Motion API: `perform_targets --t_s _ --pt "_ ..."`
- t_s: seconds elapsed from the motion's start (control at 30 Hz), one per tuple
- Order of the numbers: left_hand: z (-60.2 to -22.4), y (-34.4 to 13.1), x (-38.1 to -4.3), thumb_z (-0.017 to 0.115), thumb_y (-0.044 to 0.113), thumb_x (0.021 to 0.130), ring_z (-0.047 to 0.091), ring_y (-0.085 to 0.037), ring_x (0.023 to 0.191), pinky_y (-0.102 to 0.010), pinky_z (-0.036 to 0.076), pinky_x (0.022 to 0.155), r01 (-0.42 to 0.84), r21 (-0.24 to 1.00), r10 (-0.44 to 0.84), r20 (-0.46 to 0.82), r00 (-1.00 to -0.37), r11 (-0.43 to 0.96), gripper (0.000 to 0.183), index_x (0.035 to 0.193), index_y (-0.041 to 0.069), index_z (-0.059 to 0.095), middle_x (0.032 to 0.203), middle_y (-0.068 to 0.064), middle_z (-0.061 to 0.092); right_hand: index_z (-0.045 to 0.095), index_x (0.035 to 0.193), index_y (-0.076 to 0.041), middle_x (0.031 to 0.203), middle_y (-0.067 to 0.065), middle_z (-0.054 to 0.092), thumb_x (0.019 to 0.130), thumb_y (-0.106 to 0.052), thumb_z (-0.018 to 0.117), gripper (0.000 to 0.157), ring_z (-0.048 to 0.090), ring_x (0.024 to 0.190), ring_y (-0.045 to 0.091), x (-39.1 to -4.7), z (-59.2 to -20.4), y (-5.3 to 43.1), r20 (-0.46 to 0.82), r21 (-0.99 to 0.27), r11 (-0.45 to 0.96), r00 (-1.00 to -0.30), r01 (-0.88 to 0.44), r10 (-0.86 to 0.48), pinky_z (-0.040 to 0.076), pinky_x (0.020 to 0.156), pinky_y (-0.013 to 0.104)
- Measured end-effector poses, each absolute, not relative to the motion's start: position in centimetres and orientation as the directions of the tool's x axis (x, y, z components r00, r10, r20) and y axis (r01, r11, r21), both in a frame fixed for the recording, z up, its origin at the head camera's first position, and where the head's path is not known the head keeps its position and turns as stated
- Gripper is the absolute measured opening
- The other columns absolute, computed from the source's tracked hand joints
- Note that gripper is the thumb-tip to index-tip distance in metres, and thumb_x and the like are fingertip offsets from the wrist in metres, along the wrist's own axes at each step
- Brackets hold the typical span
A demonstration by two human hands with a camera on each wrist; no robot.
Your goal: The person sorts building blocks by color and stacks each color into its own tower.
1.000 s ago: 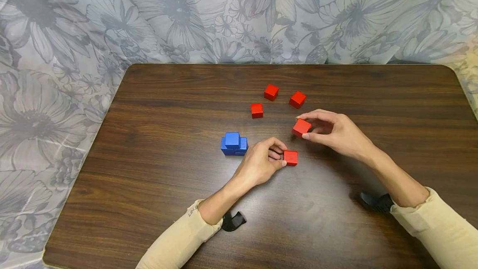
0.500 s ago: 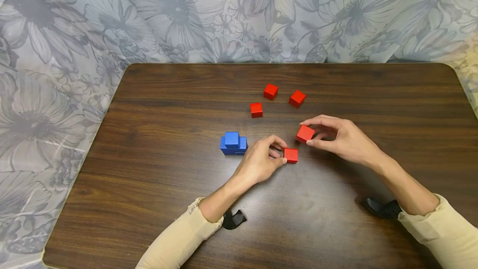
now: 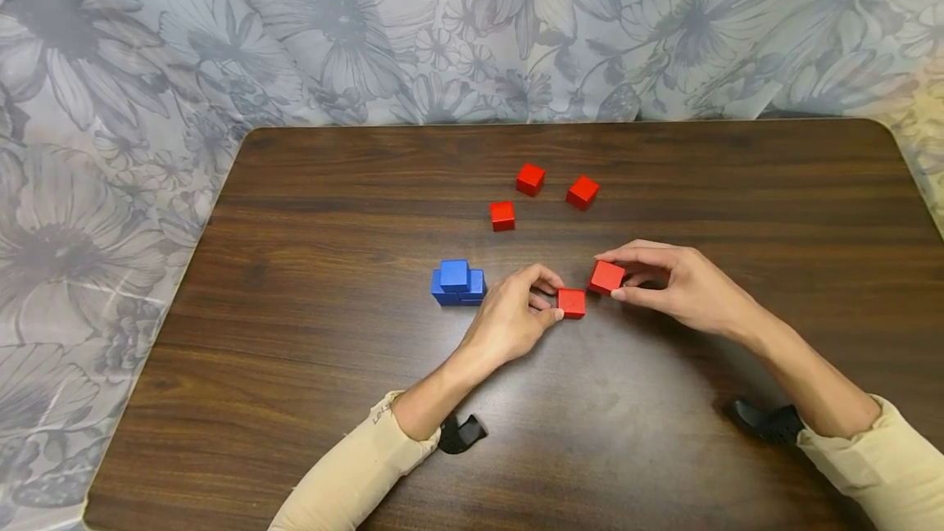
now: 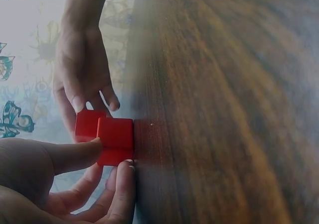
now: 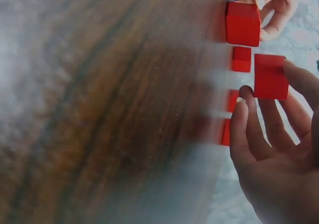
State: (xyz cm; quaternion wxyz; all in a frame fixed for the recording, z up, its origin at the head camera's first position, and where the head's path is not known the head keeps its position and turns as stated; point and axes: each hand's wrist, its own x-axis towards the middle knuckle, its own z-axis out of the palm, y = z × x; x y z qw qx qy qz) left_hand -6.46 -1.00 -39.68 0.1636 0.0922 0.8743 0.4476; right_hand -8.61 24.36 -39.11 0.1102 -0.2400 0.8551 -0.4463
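Note:
My left hand pinches a red cube between thumb and fingers; in the left wrist view this cube sits on the tabletop. Just to its right, my right hand grips a second red cube by thumb and fingertips. In the right wrist view that second cube is raised off the table, apart from the cube at the left hand. Left of my left hand stands a small stack of blue blocks, one block on top of the others.
Three loose red cubes lie farther back: one nearer, one behind it and one to the right. All stand on a dark wood-grain table. A floral cloth hangs behind its far edge.
My right hand has brought its red cube nearer to me and slightly right, down beside the other cube. My left hand has stayed at its cube. The view has shifted slightly.

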Motion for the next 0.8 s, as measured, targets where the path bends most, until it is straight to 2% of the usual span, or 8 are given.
perform_targets --t_s 0.37,0.67,0.8 --pt "-39.71 -1.03 -6.40 0.079 0.011 0.086 0.066 -0.002 0.084 -0.021 0.051 0.075 0.025 0.821 0.321 -0.195 -0.927 0.570 0.027 0.109 0.018 0.067 0.104 0.006 0.069 0.069 0.125 -0.022 0.117 -0.011 0.066 0.087 -0.012 0.078 0.040 0.059 0.097 0.008 -8.15 -39.54 24.65 0.048 -0.783 0.511 -0.854 -0.354 -0.519 0.045 0.077 0.018" --pt "-39.62 -1.11 -6.36 0.079 0.011 0.086 0.066 -0.002 0.084 -0.022 0.051 0.075 0.018 0.819 0.317 -0.202 -0.927 0.574 0.028 0.110 0.018 0.067 0.105 0.005 0.069 0.069 0.126 -0.018 0.119 -0.010 0.066 0.086 -0.011 0.079 0.042 0.060 0.099 0.006 -7.91 -39.75 24.35 0.067 -0.786 0.476 -0.819 -0.395 -0.570 0.046 0.079 0.017" --pt "-39.66 -1.10 -6.39 0.078 0.010 0.086 0.066 -0.002 0.084 -0.022 0.051 0.075 0.018 0.821 0.319 -0.201 -0.926 0.570 0.028 0.110 0.018 0.067 0.105 0.005 0.069 0.069 0.124 -0.023 0.117 -0.012 0.067 0.086 -0.015 0.079 0.040 0.062 0.096 0.008 -7.95 -39.98 24.24 0.036 -0.798 0.480 -0.825 -0.364 -0.564 0.048 0.077 0.019"
